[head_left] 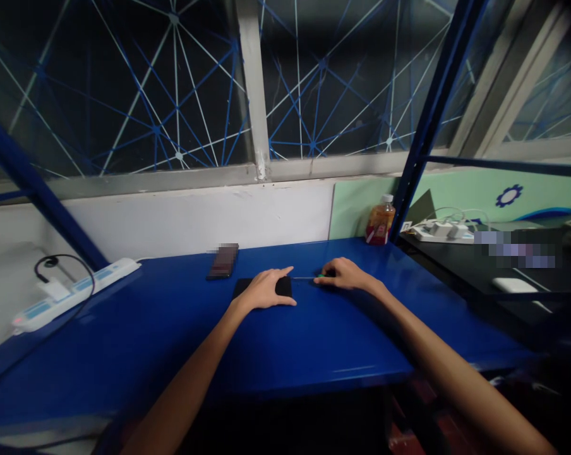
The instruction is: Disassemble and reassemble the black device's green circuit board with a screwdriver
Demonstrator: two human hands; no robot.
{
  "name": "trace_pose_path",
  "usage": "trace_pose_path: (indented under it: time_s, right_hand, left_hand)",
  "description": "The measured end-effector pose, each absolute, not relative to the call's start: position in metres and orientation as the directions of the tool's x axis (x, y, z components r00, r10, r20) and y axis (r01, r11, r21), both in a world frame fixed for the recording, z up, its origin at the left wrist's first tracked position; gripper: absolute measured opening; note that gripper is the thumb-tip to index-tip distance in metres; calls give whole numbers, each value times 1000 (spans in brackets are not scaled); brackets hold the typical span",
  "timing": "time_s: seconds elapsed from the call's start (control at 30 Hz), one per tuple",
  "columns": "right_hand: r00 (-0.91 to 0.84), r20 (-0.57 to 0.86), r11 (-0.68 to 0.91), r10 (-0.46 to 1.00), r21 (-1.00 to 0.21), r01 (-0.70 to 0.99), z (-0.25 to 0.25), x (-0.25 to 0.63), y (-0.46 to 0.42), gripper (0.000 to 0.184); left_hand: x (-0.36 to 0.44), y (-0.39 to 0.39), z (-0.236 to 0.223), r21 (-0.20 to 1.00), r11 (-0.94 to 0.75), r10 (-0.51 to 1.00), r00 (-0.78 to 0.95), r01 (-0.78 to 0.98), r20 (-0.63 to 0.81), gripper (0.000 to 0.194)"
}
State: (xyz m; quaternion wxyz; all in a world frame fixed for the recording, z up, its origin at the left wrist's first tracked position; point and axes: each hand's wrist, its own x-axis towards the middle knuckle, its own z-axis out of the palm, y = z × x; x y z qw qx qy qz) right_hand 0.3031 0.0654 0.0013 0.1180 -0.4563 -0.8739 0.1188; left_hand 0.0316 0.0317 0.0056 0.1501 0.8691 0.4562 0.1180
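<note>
My left hand point(266, 291) lies over a flat black rectangular object point(240, 288) on the blue table, its thumb and fingers spread across the right part of it. I cannot tell what kind of object it is, since the hand covers much of it. My right hand point(343, 274) pinches what looks like a screwdriver point(304, 278), with a bit of green handle at the fingertips. Its thin metal shaft lies level and points left, with the tip close to the black object's right edge. Whether the tip touches it cannot be made out.
A dark phone point(223, 261) lies behind the left hand. At the left stands a white power strip point(84, 292) with a plugged-in charger and black cable. A drink bottle point(380, 220) is at the back right, beside a blue frame post point(420, 120). The blue table point(285, 354) ends nearby.
</note>
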Motion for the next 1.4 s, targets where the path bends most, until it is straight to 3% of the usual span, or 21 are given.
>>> trace_pose_path:
  time_s: [0.43,0.7,1.0,1.4]
  right_hand:
    - [-504,135,517,853,-340,785,-1,299,63,39]
    - [-530,130,545,838,-257,798,1,303,66,43]
    - [-534,134,547,835,-317,775,3,297,58,36]
    - [-531,161,555,832,-261,790,0,301,64,42]
  left_hand:
    - [32,31,5,352,-549,823,563,758,71,93]
    - [31,32,5,371,-545,822,566,752,60,93]
    - [31,32,4,367,-535,828,558,761,50,94]
    - [31,32,5,377,-524,833,552,764,38,96]
